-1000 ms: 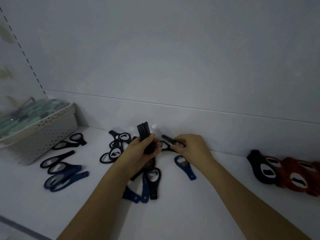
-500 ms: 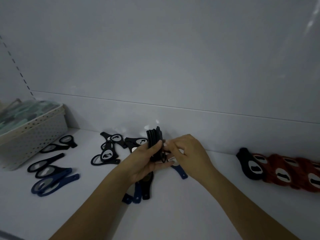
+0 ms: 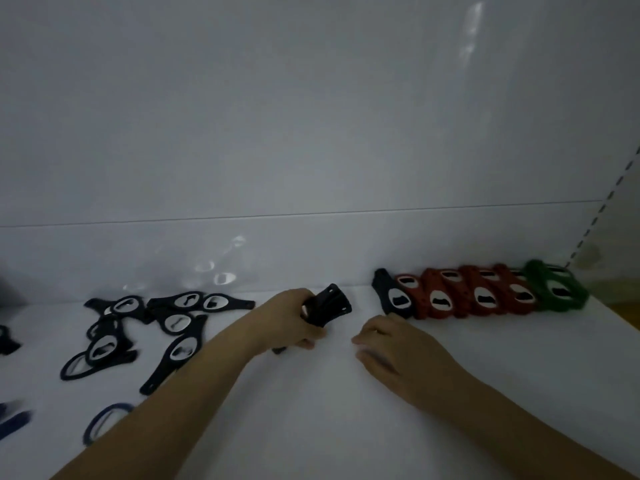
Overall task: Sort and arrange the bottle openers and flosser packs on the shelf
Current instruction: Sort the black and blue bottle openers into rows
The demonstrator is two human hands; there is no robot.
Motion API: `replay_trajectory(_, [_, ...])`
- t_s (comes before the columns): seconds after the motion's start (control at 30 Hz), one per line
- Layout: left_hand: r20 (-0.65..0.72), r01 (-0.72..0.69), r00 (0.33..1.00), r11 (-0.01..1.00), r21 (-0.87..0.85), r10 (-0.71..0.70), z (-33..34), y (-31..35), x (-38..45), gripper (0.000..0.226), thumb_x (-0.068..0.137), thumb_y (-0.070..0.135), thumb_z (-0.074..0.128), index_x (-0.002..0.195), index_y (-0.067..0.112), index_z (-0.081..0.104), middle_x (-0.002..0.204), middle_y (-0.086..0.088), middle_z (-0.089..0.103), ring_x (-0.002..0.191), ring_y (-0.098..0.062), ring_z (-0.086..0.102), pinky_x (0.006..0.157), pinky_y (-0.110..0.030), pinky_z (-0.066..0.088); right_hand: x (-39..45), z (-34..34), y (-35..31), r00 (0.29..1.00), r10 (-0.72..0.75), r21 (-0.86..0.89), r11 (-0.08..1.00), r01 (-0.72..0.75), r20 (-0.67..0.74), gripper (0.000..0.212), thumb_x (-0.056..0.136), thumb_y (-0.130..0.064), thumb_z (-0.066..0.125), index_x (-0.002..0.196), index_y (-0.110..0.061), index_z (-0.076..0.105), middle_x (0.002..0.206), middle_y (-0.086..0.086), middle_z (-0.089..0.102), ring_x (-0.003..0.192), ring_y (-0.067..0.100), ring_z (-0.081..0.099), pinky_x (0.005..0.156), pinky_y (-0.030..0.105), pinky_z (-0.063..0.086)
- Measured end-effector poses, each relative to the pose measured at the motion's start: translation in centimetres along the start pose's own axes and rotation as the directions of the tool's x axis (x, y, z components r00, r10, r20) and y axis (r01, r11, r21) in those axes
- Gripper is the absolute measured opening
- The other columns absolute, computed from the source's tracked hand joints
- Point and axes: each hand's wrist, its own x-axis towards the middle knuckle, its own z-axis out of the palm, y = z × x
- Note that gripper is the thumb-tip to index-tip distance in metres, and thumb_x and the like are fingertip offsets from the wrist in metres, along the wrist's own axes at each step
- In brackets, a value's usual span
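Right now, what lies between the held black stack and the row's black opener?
In the head view, only bare shelf separates the black stack from the black opener.

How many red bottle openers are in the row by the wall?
4, overlapping in the row at the back right: first, second, third, fourth, between a black opener and a green one. More may hide underneath.

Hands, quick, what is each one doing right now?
Left hand: grips a stack of black bottle openers.
Right hand: open, holds nothing, fingers loosely curled over the shelf.
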Motion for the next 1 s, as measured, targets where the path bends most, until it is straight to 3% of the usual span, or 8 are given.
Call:
replay_trajectory(0.1, [0.071, -0.182, 0.983, 0.898, 0.402, 0.167, 0.7, 1.4, 2.8, 0.031, 0.084, 0.012, 0.073, 0.112, 0.006, 0.062, 0.098, -0.005, 0.056, 0.078, -0.014, 0.059, 0.062, -0.013, 0.049, -0.8, 0.0, 0.5, 0.998, -0.042, -0.025, 0.999, 0.041, -0.049, 0.038, 0.096, -0.044, 0.04, 0.116, -0.024, 0.065, 0.111, -0.013, 0.058, 0.099, 0.003, 0.049, 0.083, 0.018, 0.045])
replay_trajectory(0.2, [0.184, -0.29, 0.957, 0.75, 0.594, 0.224, 0.8, 2.4, 4.9, 0.033, 0.084, 0.015, 0.073, 0.115, 0.007, 0.063, 0.104, -0.007, 0.053, 0.093, -0.018, 0.054, 0.071, -0.021, 0.039, -0.9, 0.0, 1.0, 0.992, -0.01, 0.007, 1.0, 0.011, -0.129, 0.034, 0.097, -0.042, 0.041, 0.101, -0.023, 0.068, 0.1, -0.013, 0.06, 0.09, 0.004, 0.051, 0.076, 0.021, 0.047])
replay_trajectory(0.4, [0.328, -0.427, 0.903, 0.663, 0.615, 0.277, -0.1, 3.3, 7.2, 0.05, 0.081, 0.012, 0.075, 0.128, 0.014, 0.057, 0.113, 0.008, 0.048, 0.101, -0.007, 0.046, 0.083, -0.016, 0.034, -0.8, -0.4, 1.3, 0.956, 0.098, 0.007, 0.995, -0.1, -0.277, 0.025, 0.092, -0.038, 0.049, 0.079, -0.025, 0.065, 0.076, -0.015, 0.057, 0.067, -0.004, 0.042, 0.059, 0.012, 0.034])
replay_trajectory(0.6, [0.381, -0.498, 0.867, 0.57, 0.654, 0.32, 0.5, 4.4, 8.4, 0.048, 0.08, 0.006, 0.072, 0.126, 0.011, 0.055, 0.107, 0.005, 0.05, 0.095, -0.012, 0.05, 0.071, -0.014, 0.032, -1.2, -0.5, 1.0, 0.99, 0.062, 0.112, 0.993, -0.048, -0.126, 0.025, 0.094, -0.045, 0.046, 0.089, -0.029, 0.066, 0.084, -0.016, 0.052, 0.07, 0.003, 0.051, 0.058, 0.009, 0.036])
replay_trajectory(0.67, [0.391, -0.508, 0.861, 0.539, 0.672, 0.324, 0.7, 4.8, 8.8, 0.051, 0.08, 0.007, 0.073, 0.126, 0.012, 0.052, 0.111, 0.0, 0.058, 0.093, -0.015, 0.052, 0.071, -0.02, 0.036, -1.1, -0.3, 1.0, 0.992, 0.052, 0.129, 0.991, -0.037, -0.113, 0.023, 0.094, -0.045, 0.048, 0.093, -0.031, 0.065, 0.086, -0.015, 0.053, 0.07, 0.005, 0.053, 0.059, 0.014, 0.042])
replay_trajectory(0.73, [0.392, -0.527, 0.847, 0.464, 0.712, 0.359, 0.8, 5.2, 9.2, 0.052, 0.08, 0.013, 0.075, 0.126, 0.012, 0.051, 0.115, -0.008, 0.06, 0.099, -0.021, 0.056, 0.078, -0.027, 0.043, -1.1, -0.1, 1.0, 0.992, 0.049, 0.137, 0.99, -0.033, -0.114, 0.024, 0.094, -0.047, 0.048, 0.095, -0.031, 0.066, 0.089, -0.013, 0.055, 0.071, 0.005, 0.054, 0.06, 0.021, 0.047])
replay_trajectory(0.83, [0.371, -0.55, 0.798, 0.325, 0.769, 0.475, 0.9, 5.0, 9.6, 0.06, 0.079, 0.02, 0.078, 0.129, 0.008, 0.048, 0.123, -0.008, 0.054, 0.109, -0.022, 0.053, 0.083, -0.026, 0.041, -1.1, -0.1, 1.1, 0.991, 0.044, 0.144, 0.989, -0.026, -0.123, 0.026, 0.094, -0.049, 0.047, 0.095, -0.032, 0.066, 0.088, -0.012, 0.056, 0.07, 0.005, 0.053, 0.06, 0.022, 0.047])
replay_trajectory(1.0, [0.298, -0.446, 0.629, 0.02, 0.895, 0.718, 1.0, 3.5, 9.3, 0.059, 0.064, 0.028, 0.087, 0.112, 0.007, 0.06, 0.108, -0.012, 0.061, 0.092, -0.028, 0.062, 0.073, -0.035, 0.051, -1.0, -0.2, 0.9, 0.99, 0.056, 0.154, 0.987, -0.035, -0.129, 0.025, 0.094, -0.049, 0.047, 0.096, -0.033, 0.066, 0.087, -0.013, 0.056, 0.069, 0.004, 0.052, 0.06, 0.022, 0.047])
